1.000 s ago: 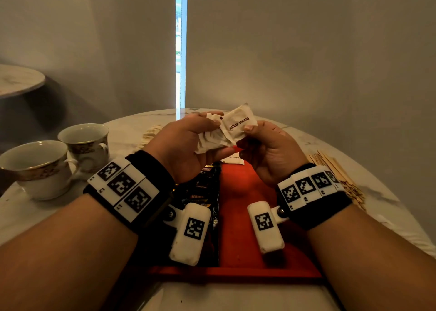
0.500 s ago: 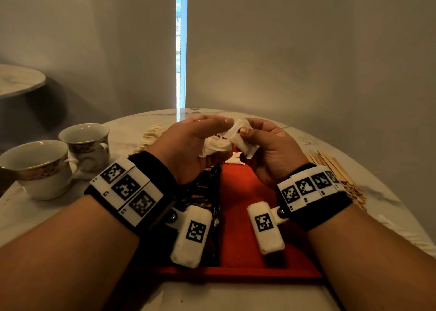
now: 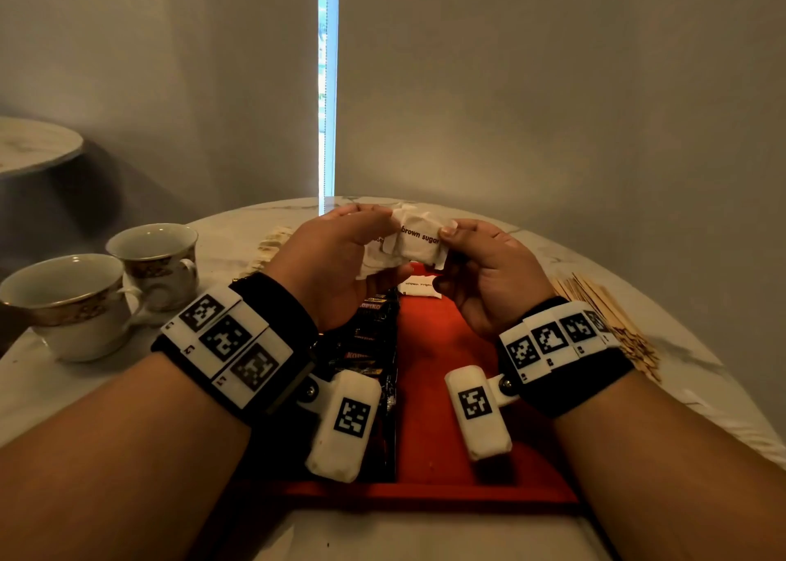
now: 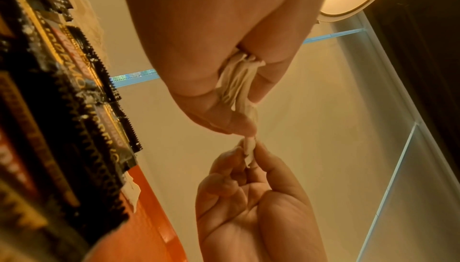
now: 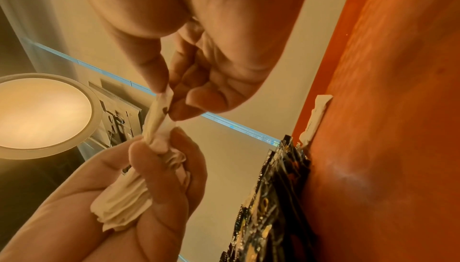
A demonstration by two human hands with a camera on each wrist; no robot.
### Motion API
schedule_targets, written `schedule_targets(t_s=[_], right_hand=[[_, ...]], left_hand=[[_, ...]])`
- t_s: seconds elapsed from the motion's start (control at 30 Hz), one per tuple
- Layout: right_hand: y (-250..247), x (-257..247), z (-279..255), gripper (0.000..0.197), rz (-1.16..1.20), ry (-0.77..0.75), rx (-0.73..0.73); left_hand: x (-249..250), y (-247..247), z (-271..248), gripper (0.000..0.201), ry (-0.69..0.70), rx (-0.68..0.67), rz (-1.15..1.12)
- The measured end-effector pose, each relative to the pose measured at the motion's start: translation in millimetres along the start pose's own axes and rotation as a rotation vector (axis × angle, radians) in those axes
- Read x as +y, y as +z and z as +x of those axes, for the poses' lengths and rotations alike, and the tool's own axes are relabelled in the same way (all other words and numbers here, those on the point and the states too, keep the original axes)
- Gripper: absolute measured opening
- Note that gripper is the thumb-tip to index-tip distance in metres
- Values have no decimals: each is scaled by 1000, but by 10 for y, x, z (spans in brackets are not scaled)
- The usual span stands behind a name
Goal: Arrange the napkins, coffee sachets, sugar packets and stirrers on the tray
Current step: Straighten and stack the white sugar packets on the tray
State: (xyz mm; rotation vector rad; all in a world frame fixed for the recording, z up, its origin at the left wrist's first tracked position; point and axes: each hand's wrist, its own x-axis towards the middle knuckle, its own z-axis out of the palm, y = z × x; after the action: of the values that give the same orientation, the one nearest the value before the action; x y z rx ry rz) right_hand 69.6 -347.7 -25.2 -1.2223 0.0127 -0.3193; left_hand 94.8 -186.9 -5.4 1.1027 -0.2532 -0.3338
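The tray [image 3: 442,348] is bright red, coffee sachets [image 3: 374,339] are black with gold and red print. Sugar packets [image 3: 419,241] are white with brown lettering, and the cups [image 3: 72,301] are white with gold patterned bands.

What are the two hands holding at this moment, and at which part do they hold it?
The left hand grips a bunch of sugar packets around the middle. The right hand pinches one packet by its right edge.

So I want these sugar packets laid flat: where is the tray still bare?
The red tray is bare right of the coffee sachets, nearer than the lone sugar packet. Its left strip is crowded with sachets.
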Motion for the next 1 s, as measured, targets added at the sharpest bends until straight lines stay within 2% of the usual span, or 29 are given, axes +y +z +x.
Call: schedule_targets(t_s=[0.03, 0.1, 0.2, 0.27, 0.43, 0.57, 0.63, 0.73, 0.83, 0.93, 1.0], right_hand=[[11, 3, -6, 14, 2, -5, 15], [33, 7, -15, 44, 9, -10, 25], [31, -4, -13, 55, 9, -7, 12], [22, -8, -10, 53, 6, 0, 13], [9, -6, 7, 15, 0, 19, 17], [8, -34, -57, 15, -74, 50, -144], [20, -39, -65, 10, -92, 45, -164], [-34, -87, 17, 16, -40, 33, -70], [-201, -135, 148, 26, 42, 68, 82], [-382, -69, 291, 24, 68, 160, 247], [-461, 4, 351, 23, 41, 236, 303]], left_hand=[[-2, 2, -4, 25, -4, -4, 14], [1, 4, -9, 21, -1, 6, 31], [3, -1, 9, 12, 0, 22, 42], [-1, -7, 16, 12, 3, 25, 44], [-15, -16, 34, 25, 0, 52, 20], [-14, -17, 41, 27, 23, 46, -20], [-21, -24, 46, 28, 19, 54, -28], [-19, -33, 47, 30, 1, 88, -45], [0, -46, 47, 22, -6, 110, -70], [12, -48, 33, 16, -3, 87, -78], [13, -49, 32, 17, -6, 78, -84]])
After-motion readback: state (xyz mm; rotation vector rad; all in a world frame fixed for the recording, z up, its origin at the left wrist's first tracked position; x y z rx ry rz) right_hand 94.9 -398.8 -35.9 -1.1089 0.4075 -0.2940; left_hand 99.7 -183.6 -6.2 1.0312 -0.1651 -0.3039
